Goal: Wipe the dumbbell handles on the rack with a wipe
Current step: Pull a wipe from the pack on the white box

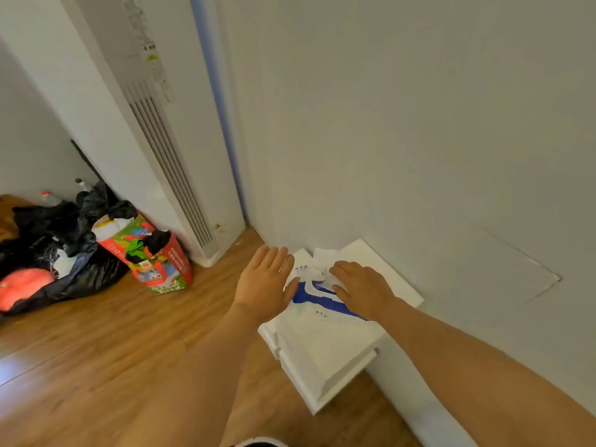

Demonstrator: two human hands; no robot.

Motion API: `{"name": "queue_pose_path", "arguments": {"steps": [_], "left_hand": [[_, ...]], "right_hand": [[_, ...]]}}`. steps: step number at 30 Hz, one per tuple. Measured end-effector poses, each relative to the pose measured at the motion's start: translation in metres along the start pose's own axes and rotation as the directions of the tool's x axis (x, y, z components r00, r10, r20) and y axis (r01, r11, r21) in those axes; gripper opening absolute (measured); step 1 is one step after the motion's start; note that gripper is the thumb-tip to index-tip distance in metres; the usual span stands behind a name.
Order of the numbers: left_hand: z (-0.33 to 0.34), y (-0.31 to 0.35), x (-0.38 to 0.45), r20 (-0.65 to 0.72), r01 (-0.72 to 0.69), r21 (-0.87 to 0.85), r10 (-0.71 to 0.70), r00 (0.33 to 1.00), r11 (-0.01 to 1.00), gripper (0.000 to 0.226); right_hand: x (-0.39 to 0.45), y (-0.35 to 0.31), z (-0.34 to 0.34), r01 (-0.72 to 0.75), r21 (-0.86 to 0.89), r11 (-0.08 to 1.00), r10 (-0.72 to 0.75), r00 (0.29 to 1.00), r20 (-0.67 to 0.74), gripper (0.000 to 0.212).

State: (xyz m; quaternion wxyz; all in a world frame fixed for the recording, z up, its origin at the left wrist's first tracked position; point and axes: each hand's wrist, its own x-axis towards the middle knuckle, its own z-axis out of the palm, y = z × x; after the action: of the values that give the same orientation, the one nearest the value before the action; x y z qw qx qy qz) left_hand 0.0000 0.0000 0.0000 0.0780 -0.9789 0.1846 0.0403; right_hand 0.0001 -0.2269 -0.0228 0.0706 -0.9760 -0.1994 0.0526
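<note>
1. The person is reaching both bare arms down toward a white foam block [325, 359] that is lying on the wooden floor [96, 343], against the grey wall [419, 124].
2. A white and blue pack of wipes [317, 304] is lying on top of the foam block, and one white wipe [322, 258] is sticking up from its far end.
3. The right hand [361, 290] is resting on the pack with its fingers lying nearly flat; the fingertips are touching the pulled-out wipe, but I cannot tell if they are pinching it.
4. The left hand [266, 280] is hovering just beside the pack at its left edge, with the fingers straight and spread, and it is holding nothing.
5. No dumbbells and no rack are showing in this view.
6. A tall white air conditioner [154, 130] is standing in the corner at the left of the wall.
7. A red printed paper bag [154, 259] is standing on the floor near the air conditioner, and black plastic bags [58, 240] are lying just beside it.
</note>
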Motion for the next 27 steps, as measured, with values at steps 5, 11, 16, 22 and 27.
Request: {"name": "queue_pose_path", "arguments": {"steps": [5,11,16,22,27], "left_hand": [[0.028,0.01,-0.002,-0.051,-0.1,-0.01,0.099,0.994,0.995,0.059],[0.043,0.024,-0.012,-0.023,-0.076,-0.042,0.075,0.997,0.996,0.065],[0.047,0.031,-0.015,-0.05,-0.096,-0.059,0.093,0.994,0.994,0.079],[0.052,0.039,-0.022,-0.156,-0.135,-0.055,0.125,0.98,0.989,0.074],[0.048,0.051,-0.027,-0.314,-0.172,-0.003,0.163,0.935,0.985,0.063]], "right_hand": [[0.001,0.0,0.022,-0.021,0.017,1.0,0.023,0.993,-0.113,0.034],[-0.005,-0.005,0.04,0.095,0.003,0.995,-0.091,0.956,-0.28,0.053],[-0.005,-0.003,0.049,0.098,0.024,0.995,-0.089,0.964,-0.249,0.058],[-0.001,-0.004,0.054,0.118,0.052,0.992,-0.098,0.951,-0.292,0.056],[-0.007,0.005,0.035,0.145,0.071,0.987,-0.092,0.866,-0.492,0.033]]}}
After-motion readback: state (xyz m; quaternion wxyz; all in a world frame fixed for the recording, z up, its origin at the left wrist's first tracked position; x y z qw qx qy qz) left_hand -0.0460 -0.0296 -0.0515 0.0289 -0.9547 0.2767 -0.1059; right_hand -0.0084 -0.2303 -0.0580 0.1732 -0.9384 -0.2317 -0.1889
